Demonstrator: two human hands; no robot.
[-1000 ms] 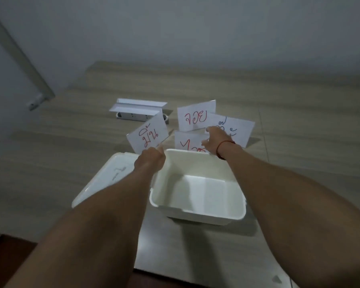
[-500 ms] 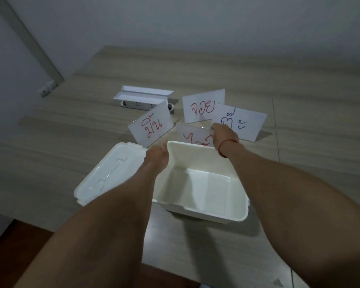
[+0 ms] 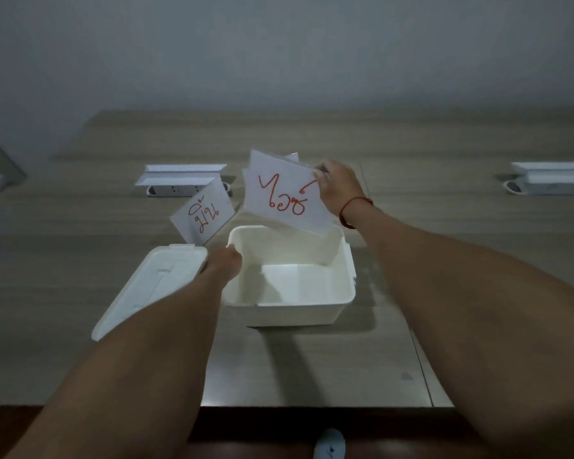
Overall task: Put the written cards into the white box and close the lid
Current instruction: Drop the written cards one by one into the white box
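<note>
An open white box [image 3: 340, 298] stands on the table in front of me, with nothing inside it. Its white lid [image 3: 153, 286] lies flat to its left. My right hand [image 3: 340, 188] holds a stack of white cards [image 3: 284, 193] with red writing, tilted above the box's far rim. My left hand [image 3: 224, 265] sits at the box's near-left corner and holds one card [image 3: 203, 213] with red writing upright. How my left fingers grip it is hidden.
The wooden table [image 3: 444, 260] runs to a grey wall. A white power strip box [image 3: 181, 180] lies behind the cards and another [image 3: 550, 178] sits at the far right. The table's front edge is near my elbows.
My right hand has gathered the three standing cards into one stack and lifted it over the box's far rim. My left hand has drawn back to the box corner with its card.
</note>
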